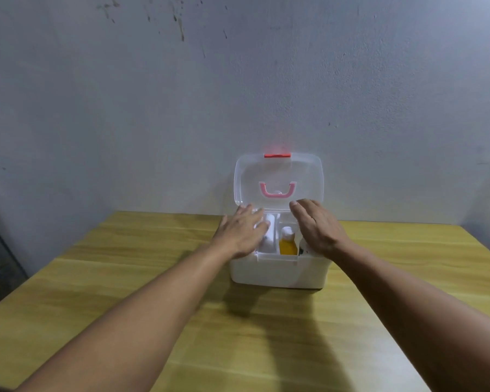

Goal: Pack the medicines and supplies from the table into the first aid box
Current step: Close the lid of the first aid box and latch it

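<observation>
Already both the left hand [242, 232] and right hand [318, 226] hover flat, fingers spread, holding nothing, over the first aid box [276, 274], where the upright yellow bottle [288, 243] could jam the raised lid [279, 179] if swung down.

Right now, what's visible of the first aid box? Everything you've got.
The white plastic first aid box sits on the yellow wooden table, near its far edge, by the grey wall. Its clear hinged lid stands open and upright, with a pink handle and a red latch at its top edge. Dividers split the inside; an orange bottle with a white cap stands in the middle compartment, a white item to its left. The left hand and right hand lie flat over the opening.
</observation>
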